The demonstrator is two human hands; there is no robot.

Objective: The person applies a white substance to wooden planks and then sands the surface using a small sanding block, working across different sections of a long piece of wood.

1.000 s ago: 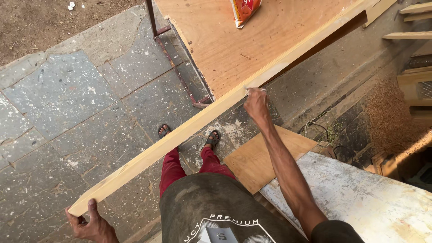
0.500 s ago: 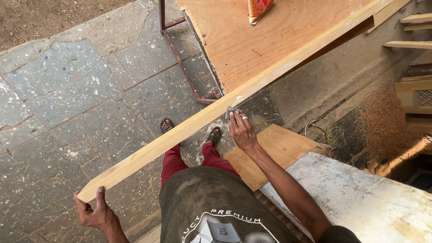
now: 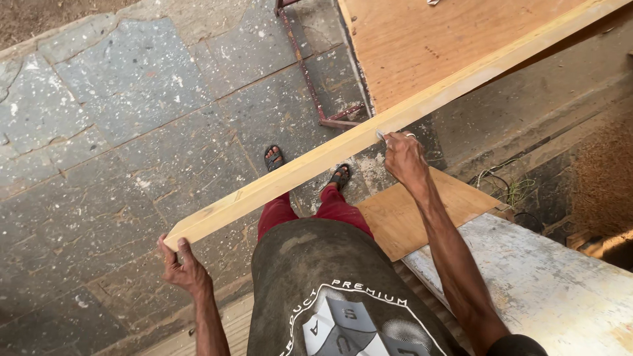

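A long pale wooden plank (image 3: 343, 148) runs diagonally from lower left to upper right, held off the ground in front of me. My left hand (image 3: 179, 264) grips its near end from below. My right hand (image 3: 403, 157) holds the plank's edge near the middle, with a small whitish object pinched between the fingers against the wood. The plank's far end passes over a plywood tabletop (image 3: 422, 46) and out of frame.
Grey stone paving (image 3: 132, 132) lies below, with my sandalled feet (image 3: 310, 168) on it. The plywood top sits on a rusty metal frame (image 3: 316, 105). A loose plywood piece (image 3: 409, 211) and a worn white surface (image 3: 547, 290) are at my right; sawdust heaps (image 3: 603, 178) at far right.
My right hand has slid down the plank toward me. The view has shifted, and the plank's near end with my left hand sits further right in the frame.
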